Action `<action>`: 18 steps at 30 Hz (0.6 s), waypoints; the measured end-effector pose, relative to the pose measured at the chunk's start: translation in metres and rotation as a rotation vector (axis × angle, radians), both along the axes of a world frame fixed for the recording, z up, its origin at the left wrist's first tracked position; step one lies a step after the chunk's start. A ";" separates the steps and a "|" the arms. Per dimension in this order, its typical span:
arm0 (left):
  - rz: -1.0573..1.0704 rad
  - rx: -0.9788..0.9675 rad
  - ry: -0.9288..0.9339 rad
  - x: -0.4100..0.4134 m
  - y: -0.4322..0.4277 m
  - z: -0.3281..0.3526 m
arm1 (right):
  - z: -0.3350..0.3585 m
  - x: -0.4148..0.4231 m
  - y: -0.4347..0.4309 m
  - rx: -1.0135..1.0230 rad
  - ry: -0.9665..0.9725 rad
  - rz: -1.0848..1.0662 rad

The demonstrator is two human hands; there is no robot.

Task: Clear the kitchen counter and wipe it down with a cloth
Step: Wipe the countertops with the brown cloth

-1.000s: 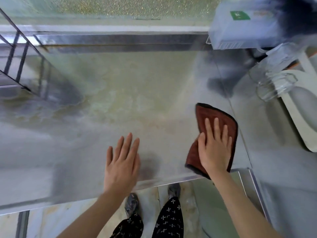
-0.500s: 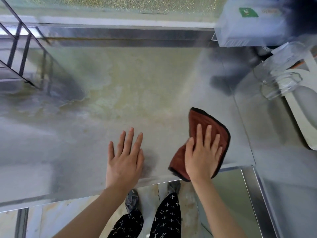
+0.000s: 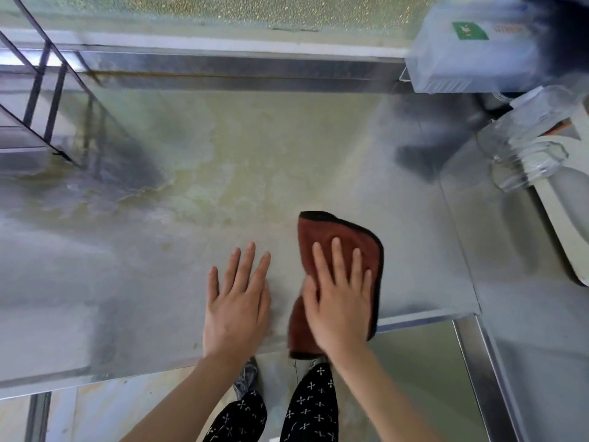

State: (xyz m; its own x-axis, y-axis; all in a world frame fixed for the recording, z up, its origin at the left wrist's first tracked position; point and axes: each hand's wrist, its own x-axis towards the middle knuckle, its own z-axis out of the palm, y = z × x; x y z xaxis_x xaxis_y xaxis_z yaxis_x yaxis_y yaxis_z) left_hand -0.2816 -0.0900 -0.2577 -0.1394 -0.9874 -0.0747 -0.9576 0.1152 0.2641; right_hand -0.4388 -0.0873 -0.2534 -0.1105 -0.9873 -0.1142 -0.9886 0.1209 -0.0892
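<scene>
A stainless steel counter [image 3: 223,161] fills the view, with yellowish wet stains across its middle and left. A brown cloth [image 3: 322,232] with a dark edge lies near the counter's front edge. My right hand [image 3: 338,301] presses flat on the cloth, fingers spread, and the cloth's lower end hangs slightly over the edge. Just left of the cloth, my left hand [image 3: 237,301] rests flat on the bare steel with fingers apart, holding nothing.
A black wire rack [image 3: 38,90] stands at the far left. At the back right sit a pale blue box [image 3: 471,49] with a green label and clear glass jars [image 3: 526,151] beside a white appliance [image 3: 570,212]. The counter's front edge runs just under my wrists.
My right hand has slid the cloth leftward along the front edge, closer to my left hand. The left hand has stayed flat in nearly the same spot.
</scene>
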 end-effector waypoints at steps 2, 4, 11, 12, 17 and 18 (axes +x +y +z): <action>0.006 -0.005 0.015 0.000 0.000 0.000 | -0.001 -0.031 -0.023 -0.021 0.027 -0.073; 0.012 -0.006 0.024 0.000 -0.001 0.000 | 0.000 -0.046 -0.052 -0.028 -0.019 -0.224; 0.035 -0.012 0.058 -0.001 0.000 0.000 | 0.004 -0.014 -0.071 -0.016 -0.049 -0.118; 0.037 -0.007 0.057 -0.001 0.000 0.001 | 0.006 -0.009 -0.067 0.008 -0.050 -0.028; 0.059 0.044 0.084 -0.001 0.000 0.004 | 0.032 -0.031 -0.067 0.113 -0.617 0.080; 0.080 0.053 0.113 -0.001 -0.002 0.006 | 0.038 -0.042 -0.068 0.108 -0.772 0.038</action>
